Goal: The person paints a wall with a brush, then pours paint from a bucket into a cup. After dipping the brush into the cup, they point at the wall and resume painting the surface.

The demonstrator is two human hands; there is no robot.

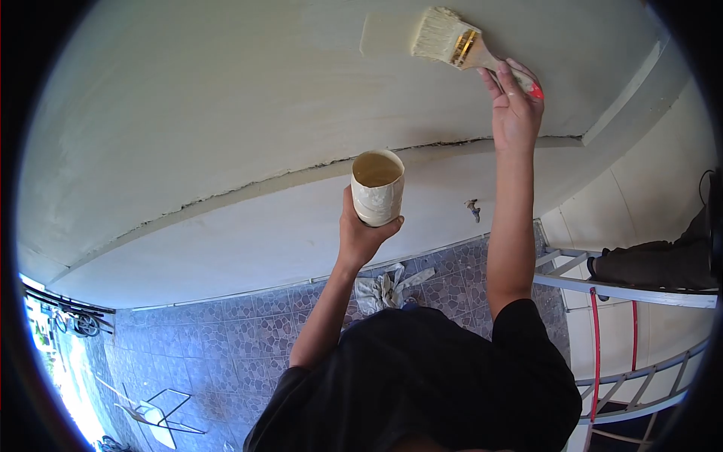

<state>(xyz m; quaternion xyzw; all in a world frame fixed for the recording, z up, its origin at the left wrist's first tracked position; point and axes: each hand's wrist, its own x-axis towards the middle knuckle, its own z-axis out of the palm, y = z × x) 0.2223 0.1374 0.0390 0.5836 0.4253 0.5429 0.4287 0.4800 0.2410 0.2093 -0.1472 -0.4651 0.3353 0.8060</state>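
My right hand (516, 102) is raised at the upper right, its fingers wrapped round the handle of a wide paintbrush (444, 38). Pale paint coats the bristles, which point left against the wall (226, 98), beside a wet-looking patch (385, 34). Lower and further left, my left hand (361, 233) grips a white, paint-smeared container (378, 203) from below. Its open top shows a beige inside; how much paint it holds I cannot tell.
A cracked ledge (301, 175) crosses the wall, with a tap (473, 209) below. Cloths (384, 290) lie on the tiled floor (248, 339). At right, a person's legs (655, 265) are on a metal ladder (640, 292). A folding chair (157, 422) stands lower left.
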